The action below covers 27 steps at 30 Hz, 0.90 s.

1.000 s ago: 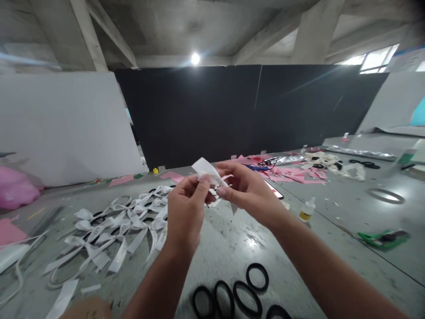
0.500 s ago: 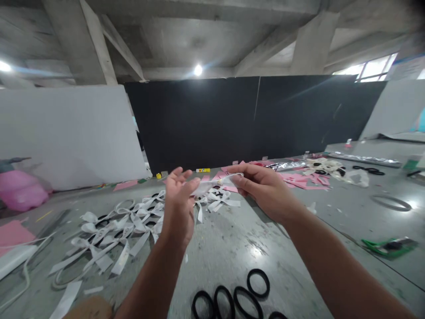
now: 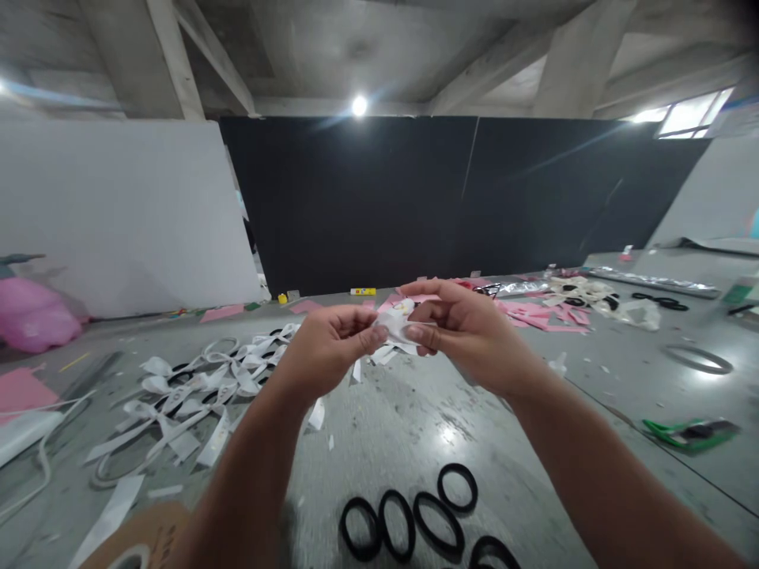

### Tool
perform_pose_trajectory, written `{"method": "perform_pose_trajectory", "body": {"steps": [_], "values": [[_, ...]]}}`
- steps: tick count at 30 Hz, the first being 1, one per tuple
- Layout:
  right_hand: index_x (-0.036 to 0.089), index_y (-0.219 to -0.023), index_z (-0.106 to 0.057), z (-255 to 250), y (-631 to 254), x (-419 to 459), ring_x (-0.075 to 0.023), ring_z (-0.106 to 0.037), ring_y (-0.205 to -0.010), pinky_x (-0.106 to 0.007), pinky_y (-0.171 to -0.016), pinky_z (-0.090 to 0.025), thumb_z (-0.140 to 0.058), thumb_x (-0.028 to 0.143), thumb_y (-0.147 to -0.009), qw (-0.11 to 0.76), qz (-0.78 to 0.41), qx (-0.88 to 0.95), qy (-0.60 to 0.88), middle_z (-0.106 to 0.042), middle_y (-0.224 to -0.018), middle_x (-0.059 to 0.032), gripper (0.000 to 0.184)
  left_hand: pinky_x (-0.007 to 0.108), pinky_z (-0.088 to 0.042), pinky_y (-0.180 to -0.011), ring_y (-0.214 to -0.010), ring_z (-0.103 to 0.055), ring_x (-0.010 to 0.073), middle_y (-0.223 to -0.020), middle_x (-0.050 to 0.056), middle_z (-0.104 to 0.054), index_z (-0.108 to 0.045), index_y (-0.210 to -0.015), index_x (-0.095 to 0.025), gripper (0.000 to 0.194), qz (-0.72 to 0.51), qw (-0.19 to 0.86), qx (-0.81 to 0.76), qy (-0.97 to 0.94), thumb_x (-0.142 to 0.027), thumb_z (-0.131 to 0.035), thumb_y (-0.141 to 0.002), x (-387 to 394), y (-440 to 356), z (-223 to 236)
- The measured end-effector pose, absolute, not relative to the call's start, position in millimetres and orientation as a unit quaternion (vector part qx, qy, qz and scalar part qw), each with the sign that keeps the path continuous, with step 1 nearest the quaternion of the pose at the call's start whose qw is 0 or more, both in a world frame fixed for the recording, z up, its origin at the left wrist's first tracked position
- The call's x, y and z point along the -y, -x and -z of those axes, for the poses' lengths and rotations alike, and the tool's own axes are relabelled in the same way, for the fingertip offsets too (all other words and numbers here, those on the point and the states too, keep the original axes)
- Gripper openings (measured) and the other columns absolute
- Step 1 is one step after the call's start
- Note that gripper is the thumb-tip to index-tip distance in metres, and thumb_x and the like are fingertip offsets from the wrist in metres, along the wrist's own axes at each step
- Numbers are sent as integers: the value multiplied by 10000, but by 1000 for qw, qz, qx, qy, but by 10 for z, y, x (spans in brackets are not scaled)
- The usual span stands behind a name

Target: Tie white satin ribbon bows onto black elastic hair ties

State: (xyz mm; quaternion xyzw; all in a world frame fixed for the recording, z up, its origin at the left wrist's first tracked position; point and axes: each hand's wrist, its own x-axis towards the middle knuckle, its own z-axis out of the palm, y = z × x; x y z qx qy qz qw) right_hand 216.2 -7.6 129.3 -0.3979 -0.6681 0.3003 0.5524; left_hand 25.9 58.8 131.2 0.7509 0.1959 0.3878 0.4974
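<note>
Between both hands, above the grey table, is a folded white ribbon (image 3: 392,322). My left hand (image 3: 332,344) pinches its left side between thumb and fingers. On the right, my right hand (image 3: 459,328) grips the other side with thumb and curled fingers. Part of the ribbon is hidden by the fingers. Left of my left hand lies a pile of white ribbon bows (image 3: 207,387) with black hair ties among them. Several loose black hair ties (image 3: 396,525) rest near the front edge of the view, below the hands.
A cardboard ribbon roll (image 3: 142,541) is at the lower left. Pink scraps (image 3: 537,312) and whitish bows (image 3: 584,292) lie at the back right. A yellow glue tube (image 3: 363,292) lies by the black panel (image 3: 368,205). A green-handled tool (image 3: 691,433) is at right.
My left hand was spread half a second ago and now closes on the ribbon. The ribbon has gone from stretched toward the right hand to folded between both hands.
</note>
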Motion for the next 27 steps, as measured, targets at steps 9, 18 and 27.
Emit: {"method": "perform_pose_trajectory", "body": {"steps": [9,18,27], "values": [[174,-1150,-589,-1360,-2219,114,-108,-588,-591,-241,-530,-482,-763,319,-803,574,-265,647,426,-605,-670,33,415,240,-335,-568,-553,-434,97,-567,-1,-564,-645,-690,-159,229,-430,567,-247,-657,-364,-722,-759,-600,-322,-1271],[198,-1010,-596,-1298,-2145,29,-105,-544,-601,-249,-520,-444,-680,332,-852,683,-132,561,448,-600,-759,1,223,215,-418,-598,-601,-530,84,-754,34,-654,-643,-785,-135,173,-391,685,-249,-562,-288,-716,-817,-605,-370,-1229],[213,-862,-513,-1080,-1775,90,-135,-508,-646,-287,-586,-411,-735,331,-769,498,176,720,449,-586,-770,-3,268,215,-449,-584,-598,-561,92,-753,21,-622,-570,-897,-159,106,-479,714,-240,-451,-212,-505,-963,-457,-542,-1263]]}}
